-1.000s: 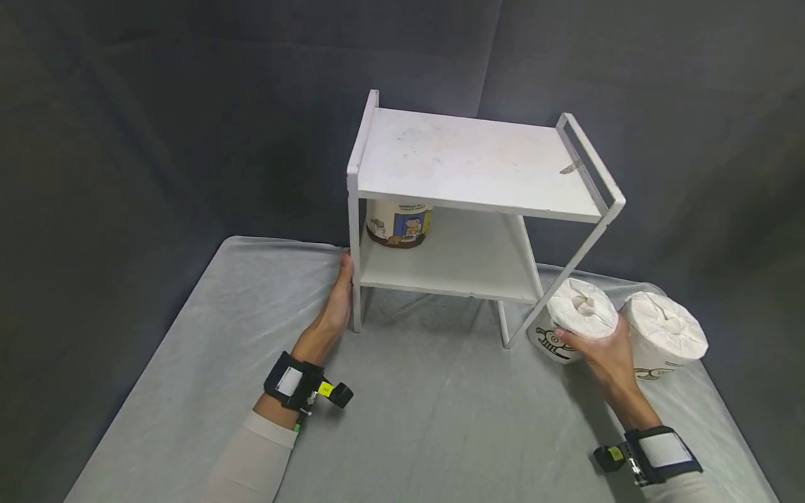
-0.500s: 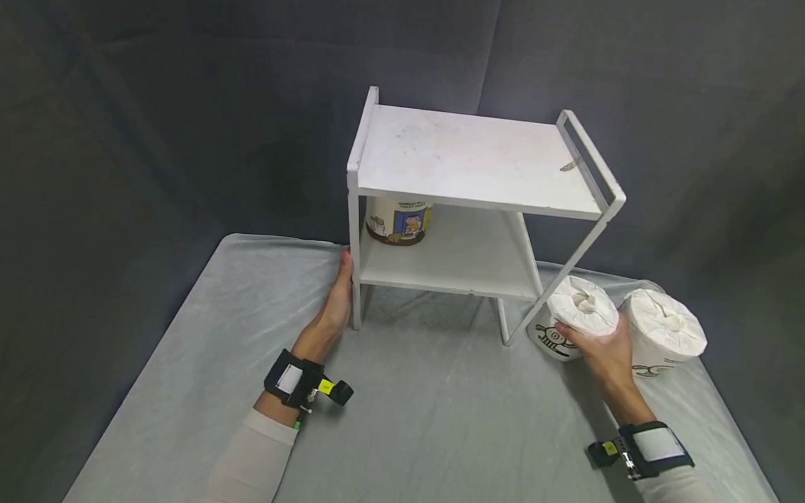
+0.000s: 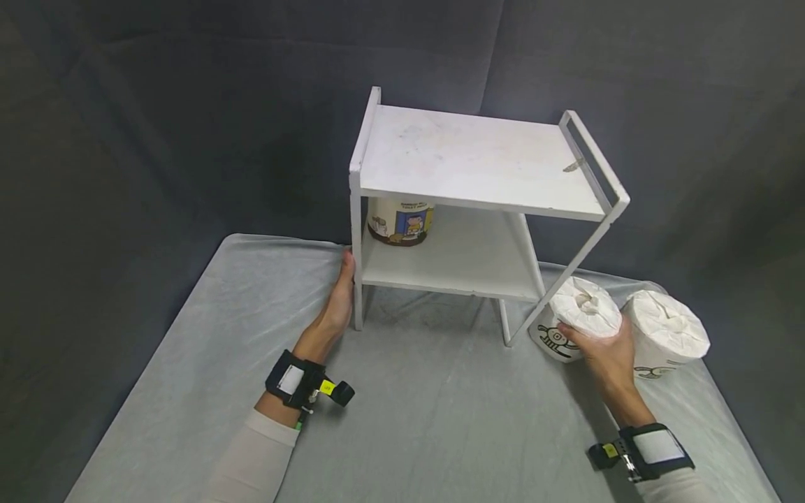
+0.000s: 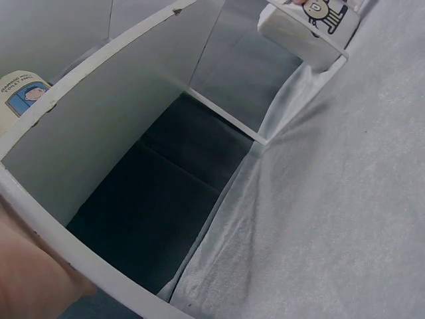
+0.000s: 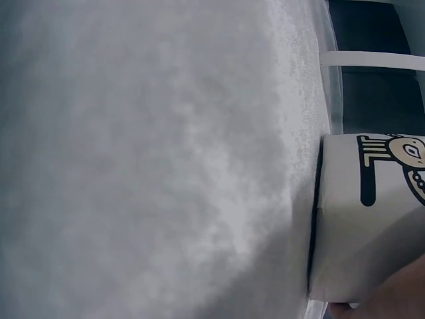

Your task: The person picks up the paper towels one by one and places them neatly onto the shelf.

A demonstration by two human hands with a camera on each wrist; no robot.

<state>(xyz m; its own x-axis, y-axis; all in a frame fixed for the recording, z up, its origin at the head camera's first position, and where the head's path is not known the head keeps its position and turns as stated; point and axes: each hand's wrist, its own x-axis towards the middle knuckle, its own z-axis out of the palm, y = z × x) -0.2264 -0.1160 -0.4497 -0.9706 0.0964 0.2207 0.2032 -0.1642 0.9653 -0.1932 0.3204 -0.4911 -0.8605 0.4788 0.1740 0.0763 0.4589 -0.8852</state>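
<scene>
A small white two-tier shelf (image 3: 478,161) stands at the far side of the table. My left hand (image 3: 333,304) rests against the outside of its left upright, fingers partly hidden behind that post. In the left wrist view the hand (image 4: 33,272) lies along the white frame. At the shelf's right leg stands a white paper-wrapped toilet roll (image 3: 585,304) with a cartoon print. My right hand (image 3: 613,353) grips this roll, thumb at its front and fingers round the far side, mostly hidden. The right wrist view shows the printed side of the toilet roll (image 5: 372,226) close up.
A second wrapped roll (image 3: 666,325) stands just right of the gripped one. On the lower tier, at the left, sits a printed toilet roll (image 3: 399,222). Grey cloth covers the table (image 3: 440,419). A dark fabric backdrop (image 3: 251,105) rises behind the shelf.
My right wrist has shifted slightly to the left since the first frame. Both hands keep their places, one at the shelf's upright, the other on the toilet roll.
</scene>
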